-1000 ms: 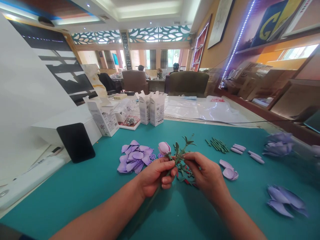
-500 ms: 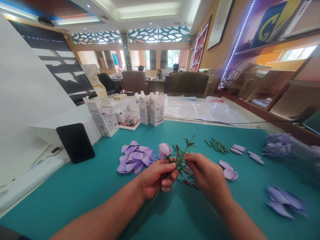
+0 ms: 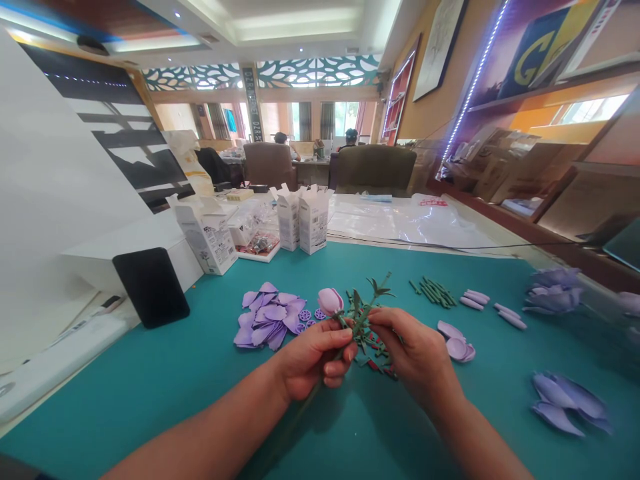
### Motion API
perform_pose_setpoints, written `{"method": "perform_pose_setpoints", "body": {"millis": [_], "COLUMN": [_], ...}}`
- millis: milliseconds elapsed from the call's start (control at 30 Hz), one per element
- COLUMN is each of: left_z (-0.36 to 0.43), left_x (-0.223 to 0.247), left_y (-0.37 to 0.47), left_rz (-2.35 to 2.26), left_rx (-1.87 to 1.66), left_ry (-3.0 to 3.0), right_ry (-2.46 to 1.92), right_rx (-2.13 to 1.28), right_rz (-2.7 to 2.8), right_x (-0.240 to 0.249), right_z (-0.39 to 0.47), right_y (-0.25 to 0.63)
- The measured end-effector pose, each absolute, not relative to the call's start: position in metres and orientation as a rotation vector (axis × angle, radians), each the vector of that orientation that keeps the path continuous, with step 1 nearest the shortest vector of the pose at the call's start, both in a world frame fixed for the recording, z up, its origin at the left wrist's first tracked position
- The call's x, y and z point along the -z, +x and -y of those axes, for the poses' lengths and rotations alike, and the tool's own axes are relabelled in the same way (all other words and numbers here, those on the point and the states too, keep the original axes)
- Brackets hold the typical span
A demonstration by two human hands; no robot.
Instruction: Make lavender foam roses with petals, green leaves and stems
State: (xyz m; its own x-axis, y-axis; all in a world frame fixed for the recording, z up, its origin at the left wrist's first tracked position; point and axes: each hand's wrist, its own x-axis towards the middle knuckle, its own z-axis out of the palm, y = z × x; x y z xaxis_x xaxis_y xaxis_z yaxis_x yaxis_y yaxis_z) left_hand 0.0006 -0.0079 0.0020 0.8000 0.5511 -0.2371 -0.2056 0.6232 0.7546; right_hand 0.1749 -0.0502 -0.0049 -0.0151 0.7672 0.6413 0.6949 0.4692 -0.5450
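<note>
My left hand (image 3: 317, 357) is closed around a long green flower stem (image 3: 309, 403) whose lower end runs down toward the table's near edge. At the top of it is a pale pink-lilac flower bud (image 3: 330, 302), leaning to the left. Beside the bud rises a leafy green sprig (image 3: 376, 288), tilted to the right. My right hand (image 3: 413, 343) pinches at this sprig with thumb and forefinger; its exact contact is partly hidden by the fingers. Behind and beneath both hands lie small green and red pieces (image 3: 374, 365).
Left of my hands is a pile of lilac petals (image 3: 270, 313) with purple ring pieces (image 3: 319, 314). Green sticks (image 3: 437, 292) and more petals (image 3: 457, 343) lie right. White boxes (image 3: 313, 223) and a black tablet-like panel (image 3: 150, 287) stand behind and left on the green mat (image 3: 165, 393).
The leafy sprig has turned slightly, with fewer leaves showing between my hands. Both hands keep almost the same place and grip.
</note>
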Motion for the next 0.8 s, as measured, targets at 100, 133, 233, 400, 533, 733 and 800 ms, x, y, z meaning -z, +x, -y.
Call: {"method": "perform_pose_setpoints", "body": {"millis": [100,133,233,400,533,733,800], "left_z": [0.008,0.008,0.009,0.013,0.015,0.014,0.014], "left_x": [-0.002,-0.002,-0.003,-0.007,-0.009,-0.007,-0.007], "left_y": [0.001,0.001,0.002,0.004,0.006,0.007,0.008], "left_rz": [-0.489,-0.494,-0.513,-0.588,-0.631,-0.662,-0.698], "left_rx": [-0.468,-0.477,-0.528,-0.640,-0.696,-0.719,-0.749], "left_ry": [0.786,0.784,0.793,0.871,0.923,0.931,0.972], "right_ry": [-1.259,-1.261,-1.302,-1.437,-1.371,-1.357,-1.380], "right_rx": [-0.114,-0.118,-0.098,-0.311,-0.639,-0.733,-0.694], "right_rz": [1.729,1.720,1.688,1.598,1.481,1.418,1.416], "right_x": [0.005,0.005,0.005,0.008,0.013,0.016,0.015], "right_z": [0.049,0.048,0.044,0.038,0.036,0.034,0.035], "right_y": [0.175,0.176,0.181,0.186,0.181,0.177,0.179]}}
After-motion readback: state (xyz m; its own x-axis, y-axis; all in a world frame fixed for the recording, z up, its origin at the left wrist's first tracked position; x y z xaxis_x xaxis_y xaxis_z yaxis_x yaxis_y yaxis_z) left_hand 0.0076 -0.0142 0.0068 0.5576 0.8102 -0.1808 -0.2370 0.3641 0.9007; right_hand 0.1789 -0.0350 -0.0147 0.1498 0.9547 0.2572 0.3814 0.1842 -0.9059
